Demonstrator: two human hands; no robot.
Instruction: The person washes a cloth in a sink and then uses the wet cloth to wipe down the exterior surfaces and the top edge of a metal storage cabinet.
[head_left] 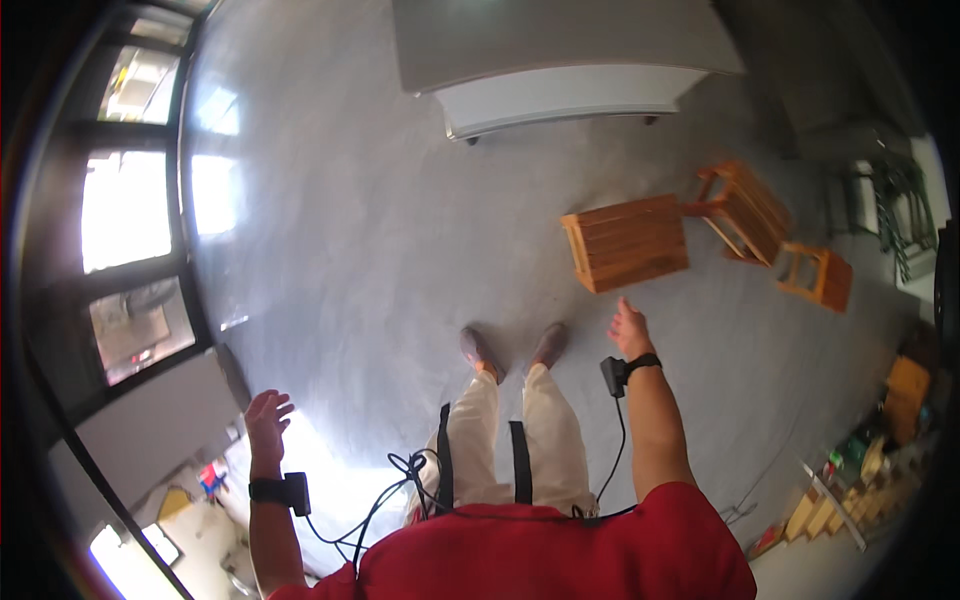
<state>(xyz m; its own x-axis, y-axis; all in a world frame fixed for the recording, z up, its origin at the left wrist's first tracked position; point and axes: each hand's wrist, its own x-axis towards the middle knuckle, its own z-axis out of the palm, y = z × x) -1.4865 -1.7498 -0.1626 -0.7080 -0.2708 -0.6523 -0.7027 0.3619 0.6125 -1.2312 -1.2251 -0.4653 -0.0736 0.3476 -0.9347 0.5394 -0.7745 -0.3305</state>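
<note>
I stand on a grey floor [380, 250] and look down at my light trousers and brown shoes. My left hand [268, 418] hangs at my left side, fingers apart and holding nothing, with a black wrist device and cable on the forearm. My right hand [628, 330] is out in front of me on the right, fingers loosely together, holding nothing. It is nearest to a wooden slatted crate [628, 243] that stands on the floor just beyond it, not touching.
Two more wooden stools or crates [742, 210] [818, 276] lie behind the first. A grey-white cabinet [560, 95] stands at the far side. Windows [125, 210] line the left wall. Wooden pieces and clutter [850, 480] sit at the right, a low bench with items [190, 480] at my left.
</note>
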